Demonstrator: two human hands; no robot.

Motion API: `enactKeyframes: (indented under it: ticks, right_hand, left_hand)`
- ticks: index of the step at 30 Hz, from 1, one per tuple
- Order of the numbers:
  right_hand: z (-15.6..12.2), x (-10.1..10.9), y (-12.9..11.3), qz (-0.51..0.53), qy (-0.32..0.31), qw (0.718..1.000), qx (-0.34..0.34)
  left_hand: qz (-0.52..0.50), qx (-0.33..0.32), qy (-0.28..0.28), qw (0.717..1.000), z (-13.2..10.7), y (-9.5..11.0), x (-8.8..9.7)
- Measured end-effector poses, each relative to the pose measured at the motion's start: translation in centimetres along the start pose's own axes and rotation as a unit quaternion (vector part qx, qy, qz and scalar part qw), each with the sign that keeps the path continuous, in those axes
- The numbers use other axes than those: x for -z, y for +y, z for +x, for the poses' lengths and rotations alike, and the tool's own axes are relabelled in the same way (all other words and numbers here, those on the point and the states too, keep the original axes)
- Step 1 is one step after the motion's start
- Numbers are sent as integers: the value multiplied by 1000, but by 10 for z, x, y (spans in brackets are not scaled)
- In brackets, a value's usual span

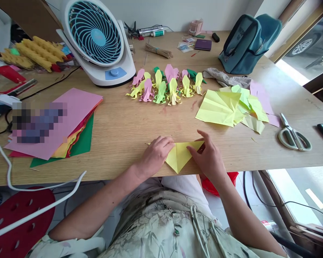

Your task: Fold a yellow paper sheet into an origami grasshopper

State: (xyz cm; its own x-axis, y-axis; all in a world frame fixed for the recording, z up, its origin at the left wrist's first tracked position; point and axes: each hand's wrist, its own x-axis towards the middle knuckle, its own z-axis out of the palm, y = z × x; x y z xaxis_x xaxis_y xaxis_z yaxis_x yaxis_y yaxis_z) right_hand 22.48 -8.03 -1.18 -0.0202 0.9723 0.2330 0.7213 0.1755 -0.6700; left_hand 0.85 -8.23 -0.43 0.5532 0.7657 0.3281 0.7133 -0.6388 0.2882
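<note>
Leaf-patterned clothing [156,229] was seen nearest, with both forearms stretched past it to the wooden table [118,132]. Just inside the table's near edge, a yellow sheet [179,154] was placed between the hands. By its look, very little weight would be felt in it; it could be judged thin, crisp enough to keep a crease, and easily torn or crumpled if pulled. It would best be taken by its outer corners or along its folded edges, with light fingertips (the middle being left unpinched). A plain, bright yellow was shown, in a downward-pointing triangle with a straight far edge, and a crease was run down its centre to the tip. Over its left part, the left hand [157,154] was set with the fingers bunched; whether the paper was pinched or merely pressed could not be told. At its right, the right hand [207,154] was opened wide between thumb and forefinger, the thumb laid on the paper; any grip by the hidden fingers could not be made out. Farther off, scissors [292,134] and creased sheets [218,107] were seen to the right, and beyond the yellow sheet, folded paper figures [173,89] were grouped.
</note>
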Motion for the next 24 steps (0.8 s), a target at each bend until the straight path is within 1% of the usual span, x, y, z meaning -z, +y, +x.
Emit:
enactKeyframes:
  ticks: [3,7,11,16,18,20,22,24]
  right_hand:
    - [-4,-2,-2,-35,-14,999,22]
    - [-5,-3,-1,-21,-8,999,27]
    - [-3,0,1,15,17,1000,-1]
    - [7,-1,-1,35,40,999,-2]
    - [13,-2,-1,38,30,999,-1]
    - [18,-4,0,33,9,999,2]
    - [20,-6,2,24,-6,1000,6]
    - [21,-7,4,22,-6,1000,10]
  left_hand:
    - [42,-46,8,998,-11,3,-6]
    - [90,-57,-11,994,-16,8,-6]
    - [101,-42,-27,994,-14,10,-6]
    - [82,-23,-52,995,-2,7,-3]
    - [54,-8,-53,997,1,8,-3]
    - [25,15,-40,999,2,12,-6]
    - [6,33,-26,999,0,16,-9]
    - [-6,37,-22,999,-4,18,-12]
